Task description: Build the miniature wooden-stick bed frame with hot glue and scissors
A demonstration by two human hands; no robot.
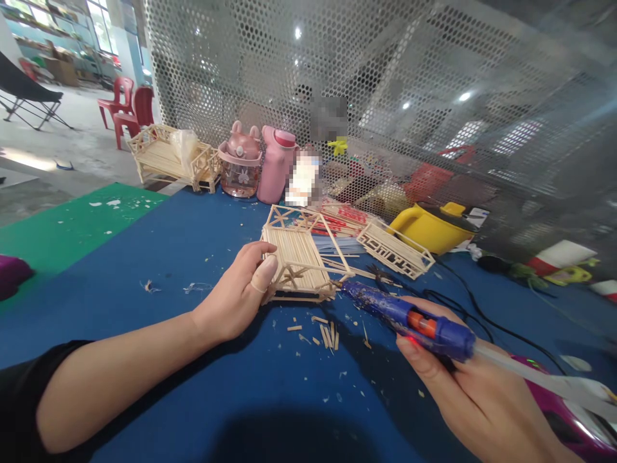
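Note:
My left hand [248, 286] grips the left side of a small bed-like model made of thin wooden sticks [296, 254], thumb and fingers closed on its edge. The model has a slatted base and low latticed rails, and it rests on the blue table. My right hand [463, 379] is wrapped round a blue hot glue gun [405, 315] with an orange part and a glue stick out of its rear. The glue gun's nozzle is at the model's near right corner; whether it touches cannot be made out. Short stick offcuts [330, 335] lie just in front of the model.
A second stick model [395, 249] and a yellow pot [434, 228] stand behind on the right, near pliers [383, 275] and a black cable [465, 289]. Pink bottles [277, 166] and a larger stick model [168, 157] line the back left. A perforated metal screen [385, 77] rises behind.

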